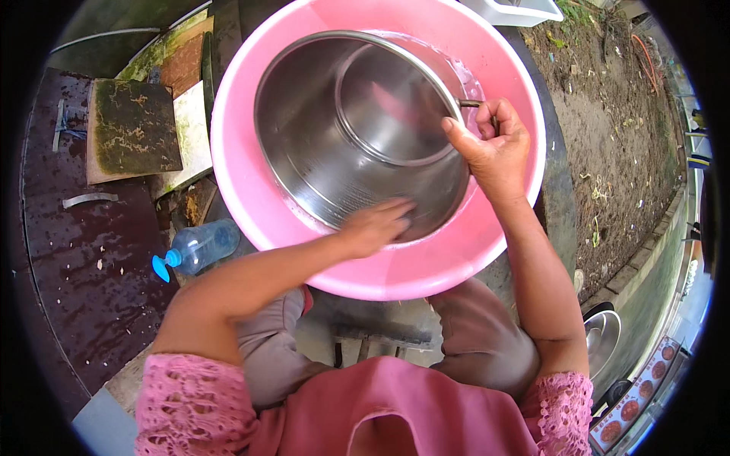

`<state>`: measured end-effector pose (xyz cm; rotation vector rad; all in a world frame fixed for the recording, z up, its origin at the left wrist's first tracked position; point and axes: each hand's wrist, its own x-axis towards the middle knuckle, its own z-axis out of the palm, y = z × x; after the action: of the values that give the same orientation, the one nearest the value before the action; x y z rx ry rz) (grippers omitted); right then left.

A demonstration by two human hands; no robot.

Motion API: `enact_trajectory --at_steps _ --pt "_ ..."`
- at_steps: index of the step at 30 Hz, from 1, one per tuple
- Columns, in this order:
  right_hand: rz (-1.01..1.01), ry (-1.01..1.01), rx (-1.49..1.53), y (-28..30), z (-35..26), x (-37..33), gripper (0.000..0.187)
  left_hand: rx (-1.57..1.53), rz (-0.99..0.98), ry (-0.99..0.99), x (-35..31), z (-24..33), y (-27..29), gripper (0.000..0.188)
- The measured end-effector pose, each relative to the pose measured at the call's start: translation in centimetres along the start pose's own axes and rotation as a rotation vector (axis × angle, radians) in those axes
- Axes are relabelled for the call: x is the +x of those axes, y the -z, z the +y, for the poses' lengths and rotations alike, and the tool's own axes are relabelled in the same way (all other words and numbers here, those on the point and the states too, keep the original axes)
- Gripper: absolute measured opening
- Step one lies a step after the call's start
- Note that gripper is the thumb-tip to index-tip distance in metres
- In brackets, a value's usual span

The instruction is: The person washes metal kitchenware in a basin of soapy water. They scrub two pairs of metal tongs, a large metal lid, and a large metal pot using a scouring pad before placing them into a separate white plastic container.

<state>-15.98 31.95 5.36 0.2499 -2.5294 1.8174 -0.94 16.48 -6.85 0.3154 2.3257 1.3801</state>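
Note:
A large stainless steel pot (304,137) lies tilted inside a pink plastic basin (232,175), its mouth facing me. My right hand (498,148) is closed around the pot's side handle (471,102), the thumb resting toward the rim. My left hand (376,226) reaches over the near edge into the pot, fingers stretched out along the wet inner wall and blurred by motion; nothing shows in it. A little foamy water (464,72) is visible in the basin beside the pot.
Left of the basin lies a clear bottle with a blue pump top (201,247). Dirty boards (133,129) rest on a dark wet panel (91,251). At the upper right are a white container (517,11) and bare soil (608,137). A metal bowl (603,342) stands at the lower right.

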Motion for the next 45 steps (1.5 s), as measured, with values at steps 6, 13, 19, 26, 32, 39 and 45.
enact_trajectory --at_steps 6,13,19,26,32,39,45 --pt "-0.020 0.002 -0.068 -0.2 -1.3 0.8 0.040 1.379 0.008 -0.119 -1.1 -7.2 12.5 0.036" --pt "-0.123 0.062 -0.292 -0.5 -2.7 2.5 0.043 -0.190 0.045 -0.102 3.4 -0.3 -0.9 0.041" --pt "-0.193 -0.017 -0.323 0.1 -4.3 2.3 0.045 1.456 -0.240 0.120 3.0 -5.5 11.1 0.038" --pt "-0.165 0.071 -0.334 0.2 -3.7 2.3 0.045 0.136 -0.217 0.101 5.7 -3.7 0.0 0.050" --pt "-0.189 -0.005 -0.261 0.0 -2.9 1.1 0.044 1.362 -0.224 0.285 4.0 -8.8 7.1 0.042" --pt "-0.135 -0.051 -0.235 0.9 -1.7 2.4 0.045 -0.322 -0.197 0.001 5.3 -1.0 -2.2 0.045" --pt "-0.139 -0.083 -0.234 1.0 -1.6 3.3 0.046 0.742 -0.575 0.270 2.0 -4.3 6.3 0.049"
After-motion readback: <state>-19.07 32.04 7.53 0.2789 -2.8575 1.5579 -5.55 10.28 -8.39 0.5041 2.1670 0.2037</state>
